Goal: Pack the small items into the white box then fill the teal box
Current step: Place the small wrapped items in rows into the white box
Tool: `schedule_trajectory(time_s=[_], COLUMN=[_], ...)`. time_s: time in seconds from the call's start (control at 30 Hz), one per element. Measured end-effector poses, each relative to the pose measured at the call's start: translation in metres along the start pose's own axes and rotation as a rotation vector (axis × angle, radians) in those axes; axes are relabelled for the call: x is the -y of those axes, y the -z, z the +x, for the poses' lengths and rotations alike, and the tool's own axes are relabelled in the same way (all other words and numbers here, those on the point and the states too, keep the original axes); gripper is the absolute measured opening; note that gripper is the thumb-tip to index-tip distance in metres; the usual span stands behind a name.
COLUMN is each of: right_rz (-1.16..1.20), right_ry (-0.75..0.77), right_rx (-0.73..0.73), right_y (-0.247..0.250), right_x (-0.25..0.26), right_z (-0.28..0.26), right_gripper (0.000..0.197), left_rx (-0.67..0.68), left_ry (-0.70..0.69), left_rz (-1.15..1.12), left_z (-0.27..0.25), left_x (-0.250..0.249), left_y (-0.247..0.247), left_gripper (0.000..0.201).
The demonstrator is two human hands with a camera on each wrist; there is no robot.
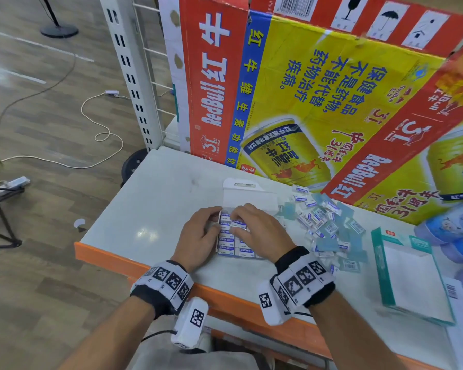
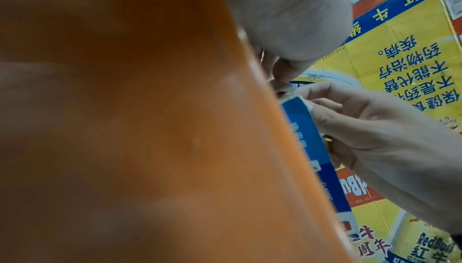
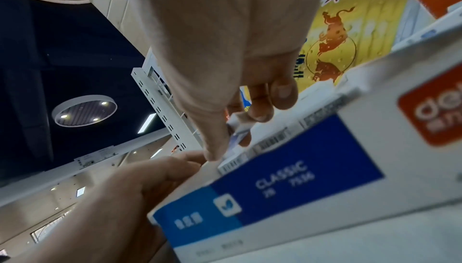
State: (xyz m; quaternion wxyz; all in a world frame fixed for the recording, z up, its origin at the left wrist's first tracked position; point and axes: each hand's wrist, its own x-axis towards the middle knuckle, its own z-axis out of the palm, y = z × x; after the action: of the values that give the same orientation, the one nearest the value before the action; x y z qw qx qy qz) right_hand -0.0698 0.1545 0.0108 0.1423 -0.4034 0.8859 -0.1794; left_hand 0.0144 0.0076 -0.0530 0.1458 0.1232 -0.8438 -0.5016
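The white box [image 1: 247, 198] lies on the table with its lid flap folded back, and rows of small blue-and-white erasers [image 1: 231, 245] fill it. My left hand [image 1: 215, 218] grips the box's left wall. My right hand [image 1: 235, 222] hovers over the top rows and pinches one small eraser [image 1: 238, 224]. In the right wrist view the right hand's fingertips [image 3: 260, 113] hold that eraser [image 3: 236, 126] above the box's blue "CLASSIC" side [image 3: 287, 184], with the left hand [image 3: 130, 192] at the box's end. The teal box [image 1: 409, 273] lies open at the right.
A loose pile of erasers [image 1: 324, 225] lies between the white and teal boxes. A large Red Bull carton [image 1: 318, 102] stands along the back. Blue packages [image 1: 455, 231] sit at far right. The table's orange front edge [image 1: 145, 265] is under my wrists.
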Motion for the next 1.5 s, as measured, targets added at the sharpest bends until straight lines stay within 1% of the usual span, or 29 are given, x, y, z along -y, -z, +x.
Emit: schedule_trajectory(time_s=[0.13,0.27,0.37,0.5,0.6,0.73,0.9,0.97,1.03,1.1,1.17,1.23,1.33,1.4,1.5], right_rz=[-0.010,-0.004,0.001,0.109,0.155,0.209,0.318,0.389,0.396,0.351,0.284,0.229,0.236,0.167,0.095], right_ry=[-0.036,-0.013,0.004,-0.043,-0.034,-0.035,-0.017,-0.009,-0.061,-0.171,-0.268,-0.328,-0.355,-0.375,-0.421], right_rx=[-0.002,-0.038,-0.056,-0.075,-0.071,-0.068,-0.046,-0.088,-0.188,-0.282,-0.329,-0.320,-0.301,-0.292,-0.276], right_y=[-0.008,-0.014,-0.015,-0.016,-0.016,-0.014,-0.004,0.005,0.015,0.024,0.029,0.030,0.028,0.027,0.026], right_x=[-0.002,-0.001,0.000,0.001,0.002,0.000,-0.011,-0.022,-0.040,-0.062,-0.085,-0.101,-0.108,-0.109,-0.108], right_z=[0.001,0.000,-0.001,0.000,0.002,0.004,0.000,-0.006,-0.015,-0.025,-0.034,-0.039,-0.039,-0.035,-0.031], right_gripper=[0.024,0.031,0.023,0.014,0.011,0.011,0.019,0.020,0.019,0.018,0.021,0.029,0.036,0.036,0.030], left_rx=[0.004,0.008,0.002,0.016,0.031,0.032,0.007,-0.008,-0.018,-0.027,-0.029,-0.027,-0.022,-0.017,-0.014], left_ry=[0.009,0.021,0.037,0.052,0.085,0.116,0.133,0.143,0.147,0.143,0.141,0.147,0.144,0.139,0.145], left_rz=[-0.016,-0.004,0.006,0.014,0.006,0.007,-0.001,-0.023,-0.041,-0.050,-0.063,-0.078,-0.068,-0.068,-0.077], left_z=[0.000,0.001,0.001,0.000,0.001,0.001,0.000,-0.001,-0.003,-0.004,-0.003,-0.003,-0.003,-0.002,-0.002], left_x=[0.002,0.003,0.002,0.001,-0.002,-0.006,-0.006,-0.006,-0.005,-0.004,-0.004,-0.004,-0.003,-0.002,-0.001], left_y=[-0.001,0.000,0.001,0.002,0.003,0.005,0.002,0.000,-0.002,-0.003,-0.003,-0.004,-0.003,-0.003,-0.004], left_gripper=[0.042,0.041,0.043,0.043,0.046,0.046,0.045,0.043,0.040,0.038,0.037,0.038,0.039,0.040,0.040])
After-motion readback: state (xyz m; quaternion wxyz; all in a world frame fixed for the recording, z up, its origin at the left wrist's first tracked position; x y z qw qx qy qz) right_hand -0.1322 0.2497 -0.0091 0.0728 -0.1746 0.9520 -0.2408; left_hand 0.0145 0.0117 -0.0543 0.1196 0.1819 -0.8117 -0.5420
